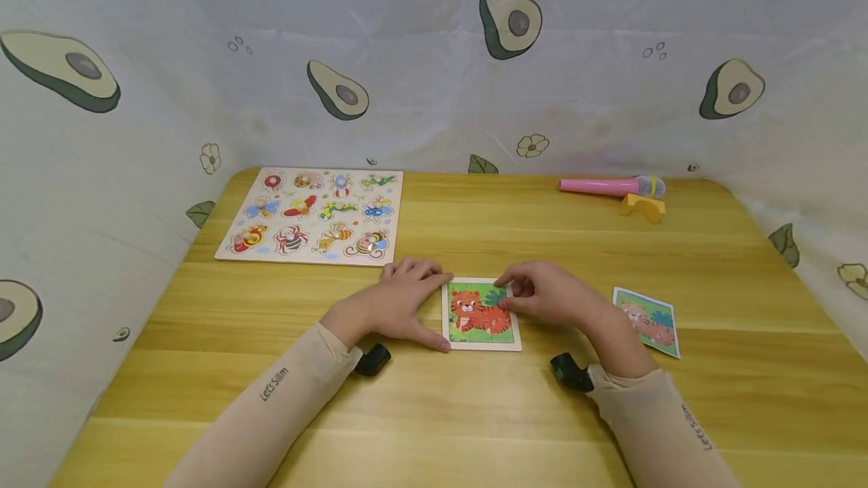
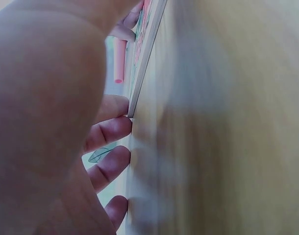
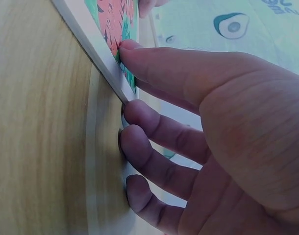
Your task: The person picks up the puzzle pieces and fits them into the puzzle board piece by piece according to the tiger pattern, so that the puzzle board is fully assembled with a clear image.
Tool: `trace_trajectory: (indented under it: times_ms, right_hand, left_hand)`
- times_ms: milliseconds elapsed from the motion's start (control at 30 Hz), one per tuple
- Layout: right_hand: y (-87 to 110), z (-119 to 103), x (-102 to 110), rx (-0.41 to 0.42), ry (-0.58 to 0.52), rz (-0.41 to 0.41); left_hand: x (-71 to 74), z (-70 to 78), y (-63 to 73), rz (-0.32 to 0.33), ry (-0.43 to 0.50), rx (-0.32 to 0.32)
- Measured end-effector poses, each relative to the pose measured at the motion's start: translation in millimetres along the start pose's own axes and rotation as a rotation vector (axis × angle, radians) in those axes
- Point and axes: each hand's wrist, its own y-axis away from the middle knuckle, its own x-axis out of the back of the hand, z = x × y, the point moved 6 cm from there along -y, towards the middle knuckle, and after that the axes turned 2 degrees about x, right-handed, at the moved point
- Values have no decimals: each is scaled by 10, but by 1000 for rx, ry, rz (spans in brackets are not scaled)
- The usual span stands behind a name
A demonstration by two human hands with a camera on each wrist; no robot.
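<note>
A small square tiger jigsaw puzzle (image 1: 480,318) in a pale frame lies flat on the table between my hands. My left hand (image 1: 400,303) rests at its left side, fingers spread, with index fingertip at the upper left corner and thumb tip at the lower left. In the left wrist view its other fingertips touch the tabletop. My right hand (image 1: 549,292) has curled fingers at the puzzle's upper right, with thumb and index fingertip around a puzzle piece (image 1: 505,294) there. In the right wrist view the thumb (image 3: 132,51) lies on the picture and the middle fingertip meets the frame's edge.
A paler tiger picture card (image 1: 651,322) lies right of my right hand. An insect peg puzzle board (image 1: 308,247) is at the back left. A pink toy microphone (image 1: 597,186) and a yellow arched block (image 1: 643,207) lie at the back right, before a printed cloth (image 1: 420,59).
</note>
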Motion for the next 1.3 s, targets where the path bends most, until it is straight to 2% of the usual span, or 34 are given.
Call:
trace_trajectory:
  times_ms: [500,733,1100,1300]
  right_hand:
    - [19,-24,28,-8,7,-6]
    - [29,-44,61,11,10,-32]
    - [36,-36,76,-15,-2,-47]
    - [94,38,179,-87,-23,-37]
  left_hand:
    - [18,9,13,-7,33,4]
    - [45,28,-3,22,42,-2]
    - [47,54,-14,12,16,5]
    - [78,48,-17,4,30,7]
